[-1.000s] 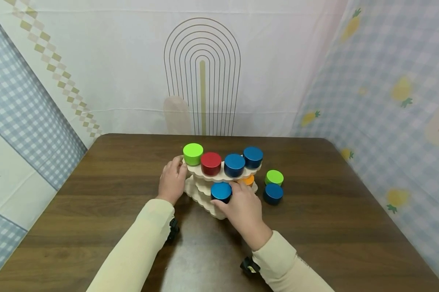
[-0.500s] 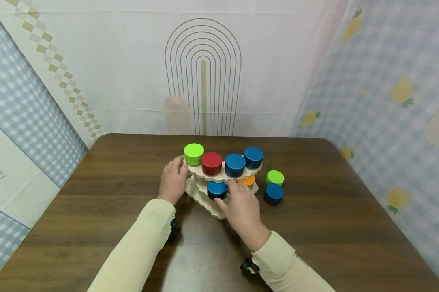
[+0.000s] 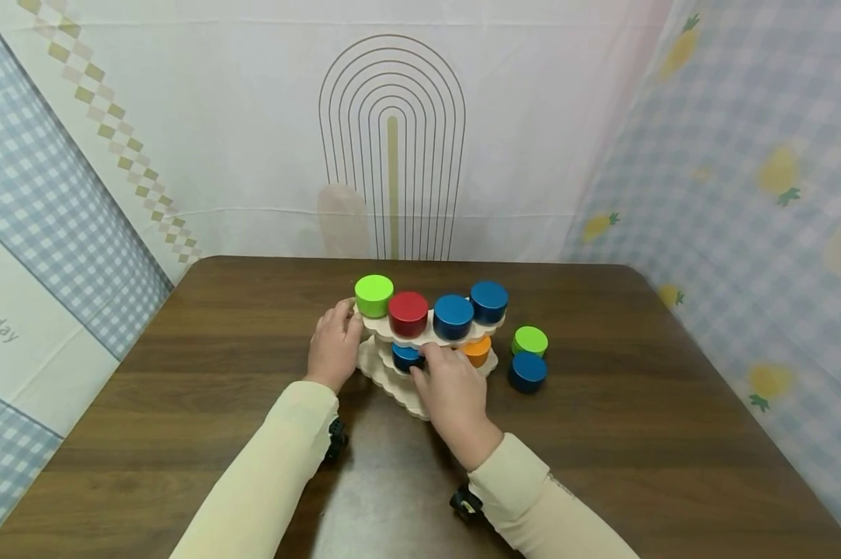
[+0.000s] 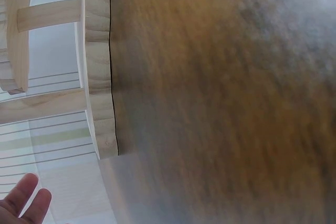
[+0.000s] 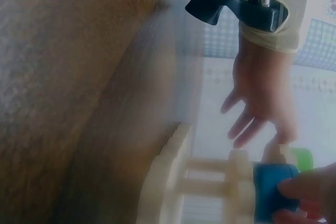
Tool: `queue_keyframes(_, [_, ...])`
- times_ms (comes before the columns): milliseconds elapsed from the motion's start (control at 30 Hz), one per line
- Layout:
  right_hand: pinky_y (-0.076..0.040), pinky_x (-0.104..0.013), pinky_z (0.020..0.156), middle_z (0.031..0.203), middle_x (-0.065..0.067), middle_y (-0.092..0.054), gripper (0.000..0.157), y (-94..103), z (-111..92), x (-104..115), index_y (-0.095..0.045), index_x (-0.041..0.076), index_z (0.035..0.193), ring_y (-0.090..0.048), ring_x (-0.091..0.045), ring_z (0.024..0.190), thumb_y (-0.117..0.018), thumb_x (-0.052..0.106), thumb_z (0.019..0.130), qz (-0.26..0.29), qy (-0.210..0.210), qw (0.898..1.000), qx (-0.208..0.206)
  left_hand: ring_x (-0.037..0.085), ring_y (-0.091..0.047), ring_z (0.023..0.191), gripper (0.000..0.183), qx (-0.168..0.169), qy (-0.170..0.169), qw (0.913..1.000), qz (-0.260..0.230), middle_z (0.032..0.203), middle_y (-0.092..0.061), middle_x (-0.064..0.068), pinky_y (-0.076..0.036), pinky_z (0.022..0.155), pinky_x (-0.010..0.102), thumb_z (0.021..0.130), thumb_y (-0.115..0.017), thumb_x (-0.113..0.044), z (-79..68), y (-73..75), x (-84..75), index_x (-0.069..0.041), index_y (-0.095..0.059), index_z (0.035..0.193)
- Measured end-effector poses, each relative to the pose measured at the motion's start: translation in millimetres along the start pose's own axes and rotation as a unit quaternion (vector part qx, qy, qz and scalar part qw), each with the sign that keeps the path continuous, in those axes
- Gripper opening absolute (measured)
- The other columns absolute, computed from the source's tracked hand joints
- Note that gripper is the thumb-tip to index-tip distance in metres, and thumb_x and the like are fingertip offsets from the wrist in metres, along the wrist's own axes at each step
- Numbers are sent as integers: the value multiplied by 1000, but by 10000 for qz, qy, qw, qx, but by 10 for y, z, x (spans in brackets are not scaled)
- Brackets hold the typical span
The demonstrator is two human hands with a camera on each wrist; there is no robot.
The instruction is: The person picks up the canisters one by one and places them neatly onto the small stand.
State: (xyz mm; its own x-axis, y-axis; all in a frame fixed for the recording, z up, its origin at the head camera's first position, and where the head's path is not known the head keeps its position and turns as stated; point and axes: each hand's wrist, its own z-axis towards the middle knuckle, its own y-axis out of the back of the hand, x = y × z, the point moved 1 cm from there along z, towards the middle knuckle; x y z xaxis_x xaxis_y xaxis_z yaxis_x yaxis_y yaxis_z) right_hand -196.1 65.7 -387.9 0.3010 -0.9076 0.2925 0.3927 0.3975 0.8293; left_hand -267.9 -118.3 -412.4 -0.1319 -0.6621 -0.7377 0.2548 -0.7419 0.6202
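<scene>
A pale wooden three-tier stand (image 3: 381, 376) with scalloped edges stands on the table. My left hand (image 3: 334, 345) holds the left end of its top tier, the other fingers spread out below in the right wrist view. With thumb and finger, my right hand (image 3: 455, 400) pinches a blue cylinder (image 3: 404, 357) at the middle tier, partly hidden under the top one. In the right wrist view this blue cylinder (image 5: 270, 190) sits against the tier. On the top tier are a green cylinder (image 3: 374, 296), a red cylinder (image 3: 408, 314) and two blue cylinders (image 3: 453, 317).
An orange cylinder (image 3: 476, 351) sits on a lower level, right of my right hand. On the table to the stand's right are a loose green cylinder (image 3: 530, 340) and a loose blue cylinder (image 3: 528, 372). A patterned cloth (image 3: 266, 140) hangs behind the brown table (image 3: 602, 435).
The right hand has moved left and slightly away from me, bringing the blue cylinder from the stand's front in under the top tier. The left hand has stayed at the stand's left end.
</scene>
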Motion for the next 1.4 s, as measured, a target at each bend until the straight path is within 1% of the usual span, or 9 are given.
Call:
queue_keyframes(133, [-51,-34,55,84,-3,-71,23,-24,12,-4,-66,13,97,-62,-21,74,-78,26,81,-103,42,9999,-131,34,-49,116,44,22,40,10000,8,122,-57,16,-37,98,54,101,-37,-31,-1,-4,-7,-11,-49,137])
queue_keyframes(300, [-50,-32,54,87,-3,-72,23,-25,10,-20,-67,13,96,-62,-20,74,-78,27,81,-171,211,9993,-247,33,-48,117,45,52,96,9999,21,122,-57,16,-37,98,54,100,-37,-32,-7,3,-23,-11,-48,138])
queue_keyframes(533, [-52,-32,56,92,-1,-71,27,56,-25,-110,-69,15,101,-65,-18,79,-80,26,79,-67,257,9996,-135,33,-48,118,45,44,107,9999,29,122,-57,16,-37,98,54,101,-36,-33,-8,7,-15,-11,-48,138])
queue_keyframes(667, [-51,-31,55,93,-2,-71,31,120,-52,-195,-69,15,104,-65,-18,80,-80,27,78,-72,254,9996,-52,33,-48,118,45,42,79,10000,26,121,-57,16,-37,98,54,101,-37,-33,-7,3,-14,-11,-49,138])
queue_keyframes(867, [-53,-32,58,95,-2,-71,34,237,-97,-331,-69,13,104,-64,-19,83,-82,29,76,-136,195,9997,42,33,-48,118,44,36,90,9999,34,122,-57,16,-37,98,54,101,-36,-33,-4,3,-14,-11,-49,137])
queue_keyframes(1067, [-50,-29,57,95,-5,-70,39,326,-131,-496,-68,10,103,-60,-20,80,-84,30,74,-133,380,9992,-62,33,-48,118,44,52,92,9999,16,122,-57,16,-37,98,54,100,-36,-32,-1,12,-3,-11,-48,138])
queue_keyframes(1200, [-54,-32,61,100,-6,-69,41,347,-138,-629,-67,9,105,-62,-22,85,-83,31,75,-170,397,9991,-4,33,-48,117,44,50,81,10000,27,121,-57,16,-37,98,54,100,-37,-32,-2,11,-2,-11,-49,138])
queue_keyframes(1400, [-56,-39,63,104,-7,-69,45,384,-143,-828,-66,8,110,-64,-25,94,-81,35,77,-290,191,9993,144,33,-49,117,44,38,26,10000,35,121,-58,17,-37,97,53,100,-37,-32,0,10,-6,-11,-49,137])
